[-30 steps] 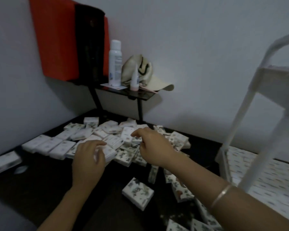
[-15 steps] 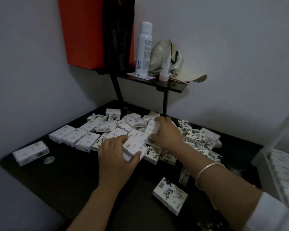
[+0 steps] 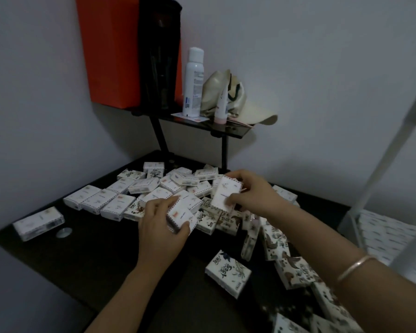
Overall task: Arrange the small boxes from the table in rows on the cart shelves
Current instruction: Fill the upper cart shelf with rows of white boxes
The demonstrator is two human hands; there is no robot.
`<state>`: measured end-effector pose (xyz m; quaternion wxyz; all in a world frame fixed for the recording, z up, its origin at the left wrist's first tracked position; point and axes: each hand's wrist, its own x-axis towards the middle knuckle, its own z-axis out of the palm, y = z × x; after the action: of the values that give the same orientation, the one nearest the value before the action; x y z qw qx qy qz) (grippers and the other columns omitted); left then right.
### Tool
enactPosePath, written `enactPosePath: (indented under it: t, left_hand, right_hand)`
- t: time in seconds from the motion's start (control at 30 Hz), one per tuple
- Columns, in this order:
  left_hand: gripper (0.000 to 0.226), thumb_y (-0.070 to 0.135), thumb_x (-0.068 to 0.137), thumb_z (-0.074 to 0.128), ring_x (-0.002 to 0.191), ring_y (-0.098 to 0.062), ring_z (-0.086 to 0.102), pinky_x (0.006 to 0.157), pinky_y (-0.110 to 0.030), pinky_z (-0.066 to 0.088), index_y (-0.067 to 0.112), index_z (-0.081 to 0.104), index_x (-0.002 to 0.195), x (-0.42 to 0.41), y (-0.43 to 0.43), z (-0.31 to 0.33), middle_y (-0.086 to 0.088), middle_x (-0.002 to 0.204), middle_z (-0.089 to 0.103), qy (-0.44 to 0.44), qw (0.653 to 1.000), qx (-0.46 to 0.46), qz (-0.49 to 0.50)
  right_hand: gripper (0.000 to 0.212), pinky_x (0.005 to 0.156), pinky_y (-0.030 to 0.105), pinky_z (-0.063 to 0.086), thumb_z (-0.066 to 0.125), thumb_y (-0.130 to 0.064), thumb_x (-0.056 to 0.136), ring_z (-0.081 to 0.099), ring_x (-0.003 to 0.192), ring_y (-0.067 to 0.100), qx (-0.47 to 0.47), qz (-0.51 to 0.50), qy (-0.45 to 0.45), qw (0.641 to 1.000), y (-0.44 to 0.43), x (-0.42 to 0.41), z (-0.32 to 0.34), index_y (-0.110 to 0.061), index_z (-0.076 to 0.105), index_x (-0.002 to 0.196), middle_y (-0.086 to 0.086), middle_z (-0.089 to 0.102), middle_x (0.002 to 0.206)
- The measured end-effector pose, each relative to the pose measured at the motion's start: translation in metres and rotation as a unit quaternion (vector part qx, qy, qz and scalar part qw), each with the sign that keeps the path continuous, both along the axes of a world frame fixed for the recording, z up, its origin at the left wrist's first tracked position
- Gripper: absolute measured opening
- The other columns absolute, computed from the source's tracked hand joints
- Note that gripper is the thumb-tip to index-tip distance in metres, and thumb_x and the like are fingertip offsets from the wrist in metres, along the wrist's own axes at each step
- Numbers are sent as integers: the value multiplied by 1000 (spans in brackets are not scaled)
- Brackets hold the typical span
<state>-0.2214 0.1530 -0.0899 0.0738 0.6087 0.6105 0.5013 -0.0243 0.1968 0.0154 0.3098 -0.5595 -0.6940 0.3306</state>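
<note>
Many small white card boxes untaken | white metal cart shelf part-filled | our left hand, right hand each grip some.

Dim, flat indoor light, soft shadows on the wall, grainy, wide-angle bending at edges, slight blur

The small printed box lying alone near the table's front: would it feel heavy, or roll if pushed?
Probably light: the right hand holds a similar box with fingers alone. The lone box is flat-sided and lies on a wide face, so it should slide, not roll.
</note>
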Motion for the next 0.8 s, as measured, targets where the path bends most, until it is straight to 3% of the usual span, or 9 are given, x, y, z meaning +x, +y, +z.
enactPosePath:
  t: [0.1,0.17,0.27,0.37,0.43,0.5,0.6,0.7,0.8]
  left_hand:
    - [58,6,77,73,98,-6,49,89,-26,48,29,57,128,7,-7,13,9,117,38,-52,998,1,-28]
    - [58,0,78,68,83,-2,54,78,-20,52,39,59,121,12,-13,28,7,118,43,-106,993,-2,-41]
    - [56,-2,82,62,66,-12,58,61,-30,55,46,63,112,30,-24,57,6,113,56,-186,977,-9,-103]
    - [47,2,89,57,48,-21,46,46,-31,45,43,65,111,60,-37,99,6,109,64,-195,961,11,-193]
    - [40,4,92,57,62,-22,58,53,-33,54,40,69,105,83,-47,134,12,103,67,-185,951,58,-240]
    - [39,3,91,58,79,-5,66,59,-21,55,40,71,96,105,-56,168,17,94,70,-187,934,101,-286]
    - [46,1,91,58,85,-1,66,63,-18,54,46,69,88,139,-70,215,24,90,69,-170,911,142,-347]
    - [39,-1,89,58,84,-5,65,65,-14,53,35,69,98,171,-77,261,21,90,68,-136,897,198,-371]
    - [35,6,88,56,89,-11,65,68,-19,55,33,70,104,203,-78,309,13,100,69,-120,876,226,-409]
  right_hand:
    - [36,54,20,51,62,0,86,63,75,15,3,19,48,999,-29,10,27,-28,63,109,8,65,107]
    - [33,55,19,50,57,0,90,62,72,14,12,29,62,998,-49,19,47,-22,65,112,9,67,103]
    - [30,58,23,52,56,2,90,65,70,17,38,41,92,994,-81,34,78,-17,66,111,13,68,102]
    - [31,64,30,58,58,3,89,69,78,23,79,34,103,991,-113,52,107,-18,63,111,15,67,100]
    - [46,66,33,60,58,5,88,69,85,26,115,34,100,988,-137,68,128,-25,59,122,14,63,100]
    - [58,67,31,60,57,6,86,70,88,23,146,35,85,985,-161,85,149,-34,55,128,13,59,101]
    - [47,68,28,59,54,7,84,71,88,18,175,18,85,981,-192,117,181,-27,67,114,9,67,102]
    - [35,66,29,60,54,9,86,72,85,20,196,-16,142,970,-211,153,209,-18,73,98,8,72,99]
    - [27,81,32,59,60,2,85,71,89,24,240,-78,160,954,-219,190,234,-16,72,102,9,74,99]
